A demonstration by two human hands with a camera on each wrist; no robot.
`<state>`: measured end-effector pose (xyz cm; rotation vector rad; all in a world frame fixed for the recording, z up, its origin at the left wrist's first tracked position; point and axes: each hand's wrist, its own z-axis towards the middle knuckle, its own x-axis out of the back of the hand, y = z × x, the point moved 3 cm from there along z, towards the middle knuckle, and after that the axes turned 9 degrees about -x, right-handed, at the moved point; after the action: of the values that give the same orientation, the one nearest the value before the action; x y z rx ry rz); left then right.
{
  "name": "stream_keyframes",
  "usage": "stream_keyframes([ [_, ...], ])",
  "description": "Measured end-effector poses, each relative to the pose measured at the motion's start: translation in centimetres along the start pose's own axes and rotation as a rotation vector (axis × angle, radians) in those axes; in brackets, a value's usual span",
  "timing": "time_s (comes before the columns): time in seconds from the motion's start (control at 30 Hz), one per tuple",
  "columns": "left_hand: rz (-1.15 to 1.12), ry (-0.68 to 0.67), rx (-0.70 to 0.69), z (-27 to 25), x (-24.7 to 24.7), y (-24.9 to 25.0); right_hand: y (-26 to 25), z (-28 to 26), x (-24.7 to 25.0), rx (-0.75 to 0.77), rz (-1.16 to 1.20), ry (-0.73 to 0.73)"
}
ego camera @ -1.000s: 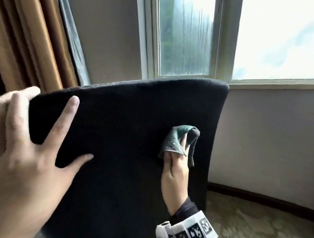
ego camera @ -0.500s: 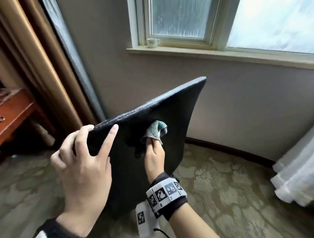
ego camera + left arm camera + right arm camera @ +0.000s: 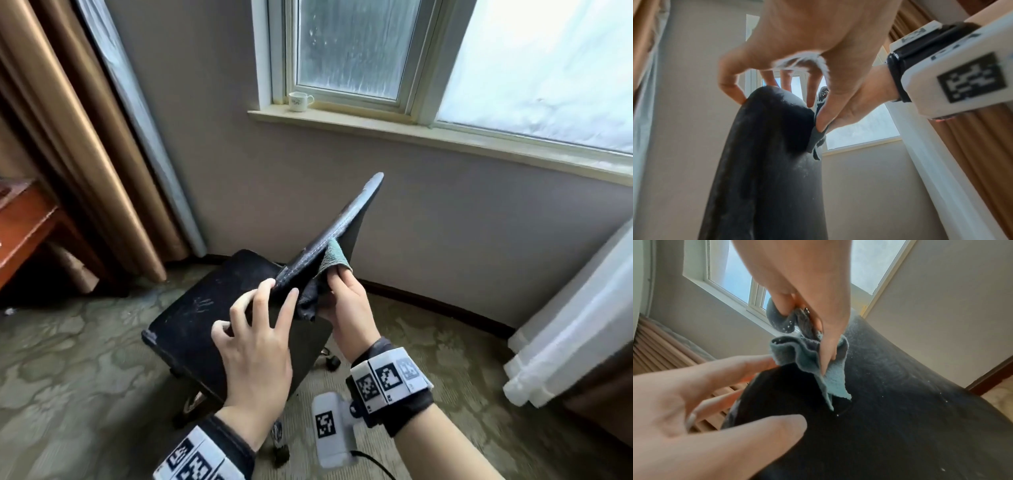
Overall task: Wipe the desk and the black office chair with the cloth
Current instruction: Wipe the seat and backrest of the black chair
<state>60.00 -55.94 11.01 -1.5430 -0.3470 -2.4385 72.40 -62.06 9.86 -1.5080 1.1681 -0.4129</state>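
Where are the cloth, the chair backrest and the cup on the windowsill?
cloth (image 3: 835,378): right wrist view, on its teal flap lying against the backrest.
chair backrest (image 3: 337,226): head view, on its top edge.
cup (image 3: 297,102): head view, on its white side wall.

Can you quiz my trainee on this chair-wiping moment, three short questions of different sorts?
1. True or false: the right hand holds the cloth against the chair backrest.
2. Which hand steadies the backrest's top edge? A) left hand B) right hand
3. Fill in: a white ___ stands on the windowsill.

Key: 1 true; 2 A; 3 cup.
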Motion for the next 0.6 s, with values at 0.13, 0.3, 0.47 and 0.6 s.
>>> stream_keyframes([
  [0.13,-0.114,0.009,-0.061,1.3,-0.2,0.9,-2.4,0.1,1.2,-0.032,0.012,0.015],
  [0.3,-0.231,0.044,-0.182,3.0,-0.9,1.2,-6.5,-0.2,2.3,0.009,-0.034,-0.011],
  [0.47,-0.348,0.023,-0.277,4.7,-1.8,1.8,-11.6,-0.7,2.1,0.108,-0.072,-0.086],
  [0.6,-0.404,0.017,-0.397,6.3,-2.8,1.6,-14.1,0.4,0.3,0.121,-0.090,-0.150],
])
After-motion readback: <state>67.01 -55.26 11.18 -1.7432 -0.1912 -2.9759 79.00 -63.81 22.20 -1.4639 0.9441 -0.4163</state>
